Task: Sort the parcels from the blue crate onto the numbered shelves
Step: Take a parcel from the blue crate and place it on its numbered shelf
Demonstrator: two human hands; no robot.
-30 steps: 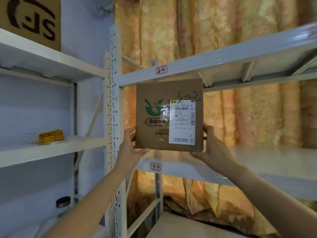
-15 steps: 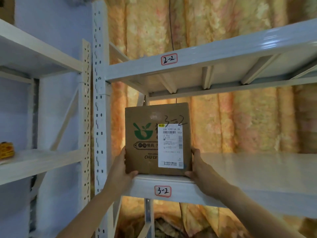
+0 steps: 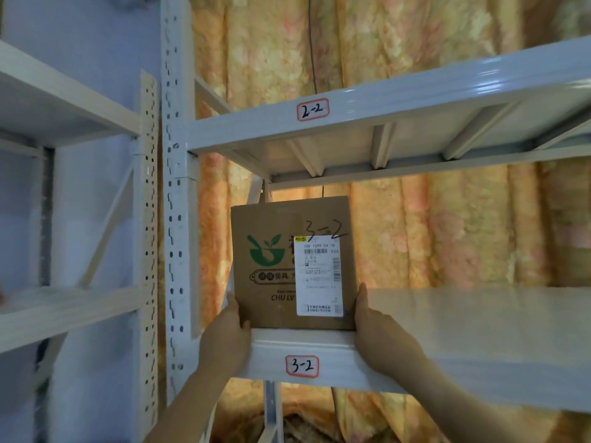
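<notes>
A brown cardboard box (image 3: pixel 292 263) with "3-2" scribbled on it is stood upright at the front left edge of the shelf (image 3: pixel 479 321) tagged 3-2 (image 3: pixel 302 366). It's gripped at its lower corners: left hand (image 3: pixel 227 337) on the left side, right hand (image 3: pixel 380 334) on the right, fingers wrapped around the box edges. A white shipping label (image 3: pixel 317 276) is stuck on the front. The shelf tagged 2-2 (image 3: pixel 312 109) is seen above.

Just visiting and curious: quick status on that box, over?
Left hand and right hand grip the cardboard box by its sides. Box marked 3-2, upright at front edge of shelf 3-2. Nothing in the way.
</notes>
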